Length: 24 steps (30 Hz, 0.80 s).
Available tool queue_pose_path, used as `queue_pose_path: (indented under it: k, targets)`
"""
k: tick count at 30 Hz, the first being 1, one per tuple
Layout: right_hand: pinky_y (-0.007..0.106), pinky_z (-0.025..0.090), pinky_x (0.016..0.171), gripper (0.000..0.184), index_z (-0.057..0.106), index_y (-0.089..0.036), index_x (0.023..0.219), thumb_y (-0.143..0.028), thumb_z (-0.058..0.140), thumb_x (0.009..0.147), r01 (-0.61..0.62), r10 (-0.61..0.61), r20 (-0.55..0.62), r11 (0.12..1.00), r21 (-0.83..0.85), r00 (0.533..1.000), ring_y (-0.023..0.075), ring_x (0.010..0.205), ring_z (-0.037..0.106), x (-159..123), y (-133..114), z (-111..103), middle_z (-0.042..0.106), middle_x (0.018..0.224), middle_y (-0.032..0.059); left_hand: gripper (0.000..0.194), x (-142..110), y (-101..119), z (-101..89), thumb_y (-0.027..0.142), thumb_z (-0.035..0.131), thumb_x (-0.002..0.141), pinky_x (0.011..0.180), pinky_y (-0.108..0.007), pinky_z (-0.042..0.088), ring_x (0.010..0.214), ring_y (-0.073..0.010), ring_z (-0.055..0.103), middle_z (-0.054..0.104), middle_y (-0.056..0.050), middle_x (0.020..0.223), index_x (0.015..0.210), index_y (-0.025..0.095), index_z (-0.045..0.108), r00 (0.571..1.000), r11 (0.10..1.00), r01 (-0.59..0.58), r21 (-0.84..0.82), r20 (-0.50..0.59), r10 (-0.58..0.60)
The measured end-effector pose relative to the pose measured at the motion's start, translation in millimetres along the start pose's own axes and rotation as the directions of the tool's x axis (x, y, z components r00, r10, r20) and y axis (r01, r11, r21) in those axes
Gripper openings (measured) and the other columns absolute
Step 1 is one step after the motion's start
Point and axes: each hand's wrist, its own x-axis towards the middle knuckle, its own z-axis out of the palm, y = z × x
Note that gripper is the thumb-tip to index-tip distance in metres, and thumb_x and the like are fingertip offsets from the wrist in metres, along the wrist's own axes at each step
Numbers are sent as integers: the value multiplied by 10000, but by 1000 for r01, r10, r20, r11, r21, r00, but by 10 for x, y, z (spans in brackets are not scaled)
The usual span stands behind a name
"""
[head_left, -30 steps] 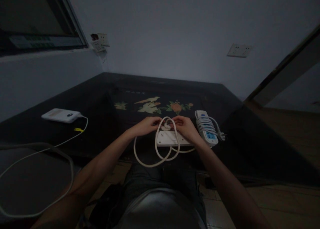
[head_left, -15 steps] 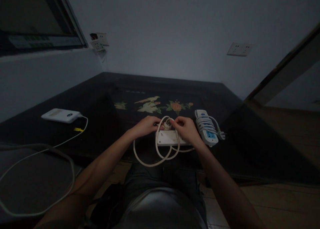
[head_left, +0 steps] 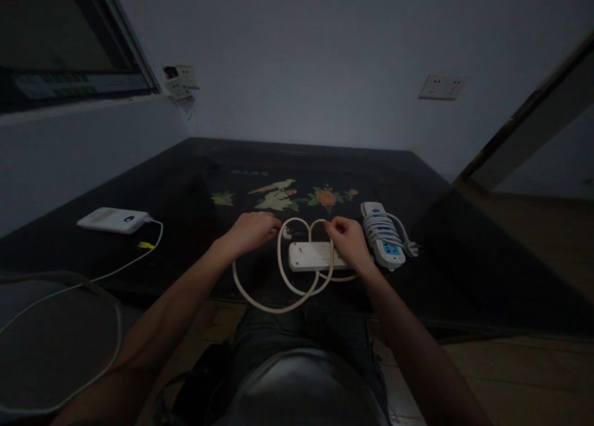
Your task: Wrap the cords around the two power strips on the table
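A white power strip [head_left: 304,257] lies on the dark table in front of me, its right end partly behind my right hand. Its pale cord [head_left: 281,271] makes several loops over and around it. My left hand [head_left: 254,233] is closed on the cord to the left of the strip. A white plug [head_left: 287,233] shows just right of its fingertips. With thumb and finger, my right hand [head_left: 346,237] pinches the cord's loop above the strip. To the right lies a second power strip [head_left: 390,252], white and blue, with its grey cord wound around it.
A white power bank [head_left: 111,220] with a thin white cable [head_left: 125,266] and a yellow tag [head_left: 146,245] lies at the left. The black table [head_left: 185,184] bears a painted bird and flowers. Wall sockets [head_left: 442,87] are on the wall behind.
My left hand has moved left, away from my right hand, widening the cord's loops. The plug now shows between the hands. My right hand has stayed almost still.
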Motion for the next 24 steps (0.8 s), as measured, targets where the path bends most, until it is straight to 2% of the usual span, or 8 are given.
queue_pose_path:
  k: [4, 8, 10, 13, 15, 17, 20, 24]
  targets:
    - [236, 246, 483, 336, 446, -186, 520, -404, 515, 766, -9, 9, -4, 1000, -5, 1000, 102, 494, 366, -5, 1, -16, 395, 483, -36, 178, -65, 56, -89, 276, 553, 814, 639, -261, 389, 829, -227, 615, 690, -85, 882, 872, 230, 714, 999, 987, 44, 152, 0, -45]
    - [234, 254, 484, 346, 442, -185, 521, -414, 515, 770, -7, 8, -14, 1000, 4, 1000, 103, 497, 371, 2, 57, -15, 394, 485, -34, 205, -173, -97, -214, 299, 538, 819, 647, -265, 402, 853, -238, 625, 692, -89, 945, 911, 218, 702, 989, 962, 146, 230, 3, -151]
    - [232, 258, 481, 355, 449, -185, 532, -431, 517, 779, -9, 9, -3, 1000, 15, 1000, 105, 501, 380, 5, 83, -6, 403, 488, -32, 249, -268, -229, -263, 390, 540, 822, 653, -260, 406, 834, -228, 625, 693, -77, 936, 913, 218, 696, 976, 964, 217, 153, -39, -213]
    - [230, 271, 483, 373, 469, -182, 557, -465, 516, 797, -9, 8, 21, 1000, 27, 1000, 109, 515, 395, 6, 102, 8, 422, 499, -27, 311, -450, -376, -293, 486, 594, 771, 636, -243, 415, 755, -191, 612, 683, -48, 837, 872, 208, 689, 961, 943, 238, -234, -84, -263]
    - [227, 276, 486, 389, 484, -179, 573, -486, 511, 809, 0, -2, 41, 999, 34, 999, 107, 520, 395, 6, 103, 10, 424, 508, -28, 317, -569, -377, -281, 468, 678, 704, 577, -225, 408, 665, -153, 581, 658, -38, 785, 860, 192, 675, 940, 788, 187, -586, -127, -317]
    - [226, 278, 486, 410, 497, -178, 579, -504, 491, 828, 4, -7, 70, 999, 40, 998, 105, 515, 394, 10, 99, 3, 423, 510, -29, 332, -656, -289, -253, 414, 744, 641, 468, -192, 347, 535, -95, 494, 612, -22, 722, 861, 181, 655, 912, 518, 88, -851, -140, -386]
    - [229, 289, 495, 418, 533, -177, 613, -512, 459, 853, 6, -9, 84, 999, 39, 996, 108, 517, 414, 15, 88, -28, 460, 527, -21, 309, -699, -59, -195, 353, 745, 655, 373, -162, 191, 412, -21, 297, 520, 15, 642, 879, 175, 626, 923, 184, -6, -983, -77, -377]
    - [233, 310, 504, 368, 562, -177, 663, -478, 470, 851, 11, -15, 56, 998, 67, 998, 119, 538, 449, -50, 64, -127, 502, 563, -9, 280, -658, 209, -133, 310, 712, 714, 373, -157, 179, 416, -11, 276, 516, 12, 656, 935, 169, 614, 938, 74, 8, -997, -18, -345]
